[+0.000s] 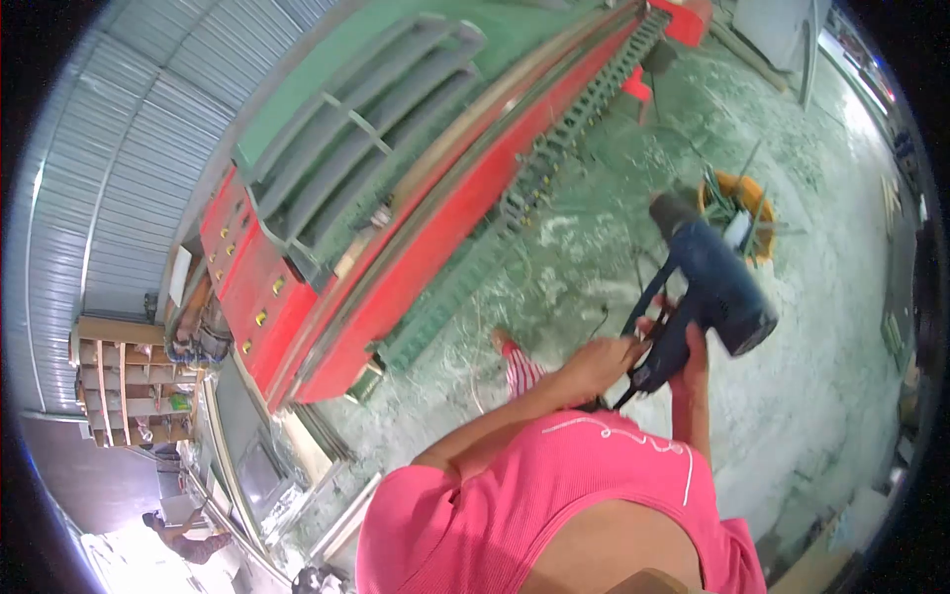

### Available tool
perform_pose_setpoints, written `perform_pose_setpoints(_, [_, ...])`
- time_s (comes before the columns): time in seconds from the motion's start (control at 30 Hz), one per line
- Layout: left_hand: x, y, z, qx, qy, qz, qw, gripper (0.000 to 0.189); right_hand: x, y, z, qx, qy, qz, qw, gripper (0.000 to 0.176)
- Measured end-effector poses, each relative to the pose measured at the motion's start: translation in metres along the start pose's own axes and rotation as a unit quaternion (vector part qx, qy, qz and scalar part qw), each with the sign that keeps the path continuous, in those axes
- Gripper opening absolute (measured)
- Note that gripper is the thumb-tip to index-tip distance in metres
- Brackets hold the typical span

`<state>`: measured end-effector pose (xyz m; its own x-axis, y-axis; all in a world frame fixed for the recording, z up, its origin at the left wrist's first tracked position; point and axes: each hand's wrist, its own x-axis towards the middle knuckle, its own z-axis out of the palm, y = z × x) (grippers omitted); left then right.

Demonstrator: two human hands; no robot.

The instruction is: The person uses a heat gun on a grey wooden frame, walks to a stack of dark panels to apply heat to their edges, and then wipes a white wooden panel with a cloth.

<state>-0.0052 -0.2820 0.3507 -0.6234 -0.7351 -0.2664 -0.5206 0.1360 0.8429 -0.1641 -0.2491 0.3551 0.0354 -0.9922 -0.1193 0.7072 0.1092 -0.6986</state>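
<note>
A dark blue heat gun (724,282) is held in front of the pink shirt, its short dark nozzle facing away at the upper left. My left hand (614,362) comes in from the left at the handle's guard side, fingers reaching through the gap between guard and handle. On the other side, my right hand (697,358) grips the handle where it meets the body. A black cord leaves the handle's lower end; part of the grip is hidden by the fingers.
A long red machine (396,297) carries a green slatted panel (366,129), with a green cable chain (564,139) along its side. Beyond the heat gun stands an orange bucket (762,198) of strips. Wooden shelves (114,391) and another person (193,543) appear at left.
</note>
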Motion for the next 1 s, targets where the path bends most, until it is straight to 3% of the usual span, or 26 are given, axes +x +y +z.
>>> perform_pose_setpoints(0.07, [0.005, 0.010, 0.015, -0.040, -0.006, 0.052, 0.998, 0.032, -0.011, -0.014, -0.035, -0.027, 0.075, -0.026, 0.996, 0.053])
perform_pose_setpoints(0.13, [0.008, 0.006, 0.020, -0.128, 0.022, 0.123, 0.984, 0.030, -0.014, -0.044, -0.044, 0.003, 0.045, -0.075, 0.996, 0.051])
perform_pose_setpoints(0.23, [0.013, -0.047, 0.040, -0.131, 0.044, 0.117, 0.983, 0.029, -0.017, -0.102, -0.052, -0.051, 0.042, -0.110, 0.992, 0.050])
perform_pose_setpoints(0.33, [0.007, -0.093, 0.039, -0.088, 0.015, 0.056, 0.994, 0.029, -0.023, -0.161, -0.050, -0.138, 0.041, -0.155, 0.977, 0.052])
perform_pose_setpoints(0.4, [-0.001, -0.129, 0.039, -0.119, 0.039, 0.009, 0.992, 0.027, -0.026, -0.200, -0.054, -0.092, 0.005, -0.167, 0.982, 0.055])
perform_pose_setpoints(0.47, [-0.009, -0.182, 0.055, -0.175, 0.093, -0.013, 0.980, 0.027, -0.029, -0.226, -0.038, -0.194, 0.099, -0.245, 0.945, 0.050])
perform_pose_setpoints(0.5, [-0.016, -0.208, 0.063, -0.175, 0.129, -0.022, 0.976, 0.027, -0.032, -0.240, -0.038, -0.237, 0.055, -0.257, 0.935, 0.047])
perform_pose_setpoints(0.53, [-0.026, -0.224, 0.062, -0.176, 0.134, -0.076, 0.972, 0.026, -0.033, -0.239, -0.023, -0.329, 0.084, -0.324, 0.883, 0.046])
perform_pose_setpoints(0.6, [-0.048, -0.255, 0.064, -0.171, 0.138, -0.128, 0.967, 0.025, -0.029, -0.278, -0.050, -0.211, -0.089, -0.192, 0.954, 0.048])
perform_pose_setpoints(0.63, [-0.060, -0.272, 0.074, -0.138, 0.175, -0.131, 0.966, 0.027, -0.026, -0.274, -0.049, -0.210, -0.090, -0.196, 0.954, 0.048])
perform_pose_setpoints(0.7, [-0.067, -0.268, 0.078, -0.104, 0.210, -0.131, 0.963, 0.030, -0.021, -0.258, -0.048, -0.294, 0.214, -0.287, 0.886, 0.050])
perform_pose_setpoints(0.73, [-0.067, -0.247, 0.073, -0.224, 0.252, -0.253, 0.907, 0.032, -0.022, -0.257, -0.068, -0.343, 0.168, -0.247, 0.891, 0.050])
perform_pose_setpoints(0.77, [-0.065, -0.225, 0.067, -0.336, 0.284, -0.366, 0.820, 0.033, -0.017, -0.238, -0.063, -0.423, 0.186, -0.238, 0.854, 0.041])
perform_pose_setpoints(0.8, [-0.063, -0.206, 0.058, -0.338, 0.278, -0.364, 0.822, 0.033, -0.018, -0.215, -0.064, -0.414, 0.136, -0.190, 0.880, 0.035])
perform_pose_setpoints(0.87, [-0.056, -0.168, 0.034, -0.620, 0.190, -0.243, 0.722, 0.029, -0.004, -0.173, -0.060, -0.474, 0.197, -0.166, 0.842, 0.030])
perform_pose_setpoints(0.9, [-0.047, -0.145, 0.023, -0.619, 0.187, -0.239, 0.725, 0.029, 0.003, -0.147, -0.050, -0.415, 0.143, -0.156, 0.885, 0.028])
perform_pose_setpoints(0.97, [-0.028, -0.102, 0.004, -0.750, 0.114, -0.098, 0.644, 0.019, 0.011, -0.101, -0.036, -0.354, 0.130, -0.101, 0.921, 0.027])
perform_pose_setpoints(1.0, [-0.018, -0.088, -0.001, -0.751, 0.098, -0.063, 0.650, 0.018, 0.014, -0.083, -0.031, -0.349, 0.088, -0.057, 0.931, 0.030])
